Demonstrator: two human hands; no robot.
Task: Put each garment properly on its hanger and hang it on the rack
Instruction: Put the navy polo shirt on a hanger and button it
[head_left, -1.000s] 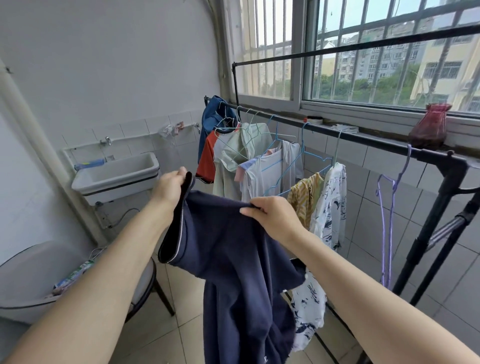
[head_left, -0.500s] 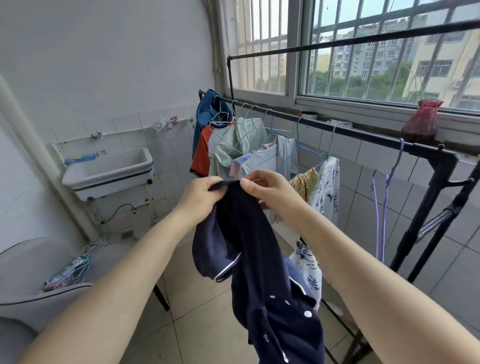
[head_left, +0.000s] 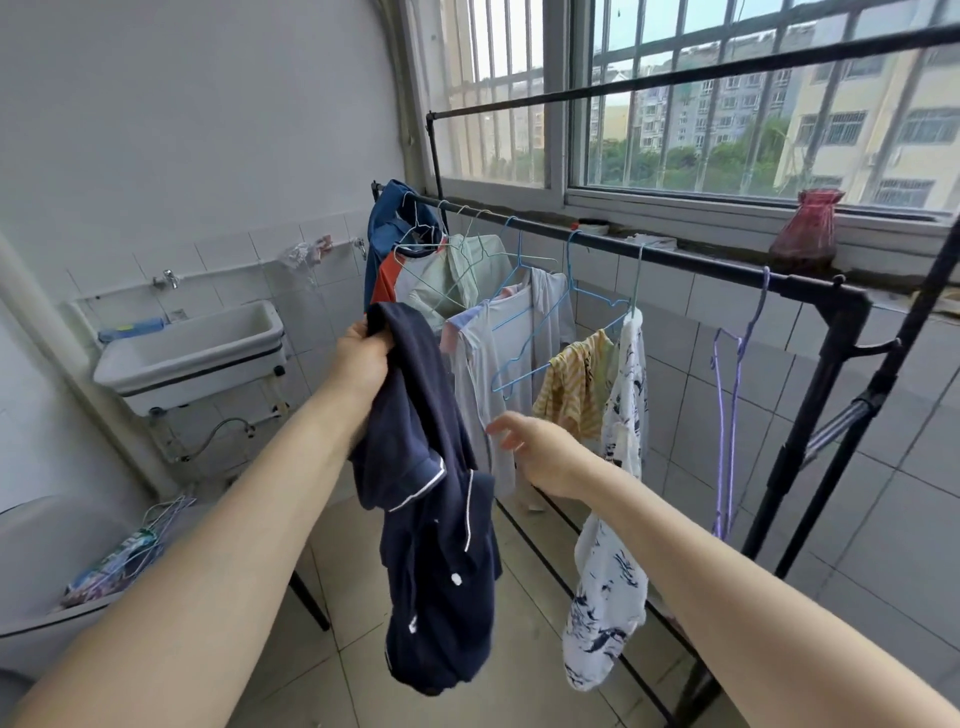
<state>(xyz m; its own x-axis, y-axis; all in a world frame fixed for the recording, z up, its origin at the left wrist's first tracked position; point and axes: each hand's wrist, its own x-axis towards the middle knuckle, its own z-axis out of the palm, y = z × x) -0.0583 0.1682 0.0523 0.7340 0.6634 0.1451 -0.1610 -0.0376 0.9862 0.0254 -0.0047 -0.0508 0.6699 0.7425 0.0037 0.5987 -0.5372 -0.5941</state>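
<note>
My left hand (head_left: 361, 353) grips the top of a navy shirt (head_left: 434, 519) with white piping and white buttons; it hangs limp in front of the black rack rail (head_left: 675, 262). My right hand (head_left: 535, 447) is off the shirt, fingers apart and empty, just right of it and below an empty blue wire hanger (head_left: 540, 332) on the rail. Several garments hang on the rail: a blue one, an orange and pale green one, a pale grey one, a yellow striped one and a white patterned one (head_left: 610, 519). An empty purple hanger (head_left: 732, 395) hangs further right.
A white sink (head_left: 192, 353) is fixed to the tiled wall at left. A chair (head_left: 47, 571) at lower left holds folded cloth and spare wire hangers (head_left: 150, 530). A dark red vase (head_left: 808, 234) stands on the windowsill. The rack's black posts (head_left: 815, 415) stand at right.
My right hand has let go of the navy shirt and moved down and right. My left hand now holds the shirt alone, slightly further left.
</note>
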